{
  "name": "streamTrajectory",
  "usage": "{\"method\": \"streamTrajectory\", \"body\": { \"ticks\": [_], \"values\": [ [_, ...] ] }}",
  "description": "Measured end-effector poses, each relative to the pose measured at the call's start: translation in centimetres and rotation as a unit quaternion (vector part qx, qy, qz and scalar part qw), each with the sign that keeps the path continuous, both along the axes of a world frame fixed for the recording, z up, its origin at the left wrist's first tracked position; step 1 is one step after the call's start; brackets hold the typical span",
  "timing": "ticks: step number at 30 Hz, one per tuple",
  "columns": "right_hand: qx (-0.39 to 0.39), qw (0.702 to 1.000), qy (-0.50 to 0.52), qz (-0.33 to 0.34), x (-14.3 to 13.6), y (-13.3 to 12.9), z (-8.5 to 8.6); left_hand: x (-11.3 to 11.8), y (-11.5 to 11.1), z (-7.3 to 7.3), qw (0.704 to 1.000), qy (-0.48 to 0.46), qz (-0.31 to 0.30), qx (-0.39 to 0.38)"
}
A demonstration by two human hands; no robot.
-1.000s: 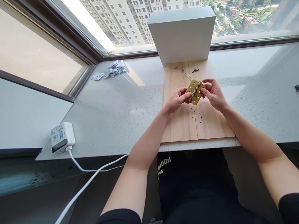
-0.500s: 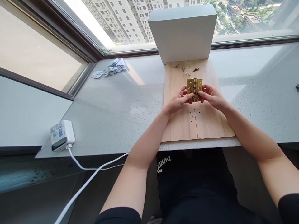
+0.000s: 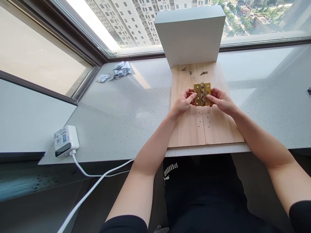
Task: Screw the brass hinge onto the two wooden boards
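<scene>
A brass-coloured hinge (image 3: pixel 198 94) is spread open between my two hands, its barrel upright in the middle. My left hand (image 3: pixel 184 101) pinches the left leaf at its outer edge, thumb on the face. On the other side my right hand (image 3: pixel 220 99) grips the right leaf, its thumb also on the face. Under the hinge lie two light wooden boards (image 3: pixel 184 132), side by side with a seam between them. Small dark holes run down both boards on either side of the seam. Several screws (image 3: pixel 204 72) rest near the boards' far end, and a thin rod (image 3: pixel 196 78) pokes out behind the hinge.
A tall white box (image 3: pixel 191 40) stands at the boards' far end, against the window. Small white packets (image 3: pixel 120 70) are heaped at the back left of the speckled countertop (image 3: pixel 116 119). A white device (image 3: pixel 66 140) with a cable (image 3: pixel 89 192) sits at the front left.
My left thumb has slid left, from near the barrel to the left leaf's outer edge, uncovering more of that leaf. The hinge's leaves look flatter. My right hand has hardly moved.
</scene>
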State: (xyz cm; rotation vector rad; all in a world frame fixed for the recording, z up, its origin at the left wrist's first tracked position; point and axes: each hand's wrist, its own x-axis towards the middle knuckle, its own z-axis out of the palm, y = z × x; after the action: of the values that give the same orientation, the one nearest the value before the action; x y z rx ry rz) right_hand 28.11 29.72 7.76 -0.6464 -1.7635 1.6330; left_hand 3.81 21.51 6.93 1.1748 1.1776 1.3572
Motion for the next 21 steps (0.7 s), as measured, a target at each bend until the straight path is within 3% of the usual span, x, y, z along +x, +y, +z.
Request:
{"method": "streamTrajectory", "body": {
  "ticks": [13,21],
  "values": [
    [-0.025,0.999,-0.030,0.002,0.5,-0.4,1.0,0.1,-0.3,0.7,1.000,-0.010,-0.013,-0.011],
    [-0.051,0.992,-0.083,0.085,1.7,0.0,2.4,-1.3,-1.1,2.3,0.988,0.019,-0.134,-0.070]
  ]
}}
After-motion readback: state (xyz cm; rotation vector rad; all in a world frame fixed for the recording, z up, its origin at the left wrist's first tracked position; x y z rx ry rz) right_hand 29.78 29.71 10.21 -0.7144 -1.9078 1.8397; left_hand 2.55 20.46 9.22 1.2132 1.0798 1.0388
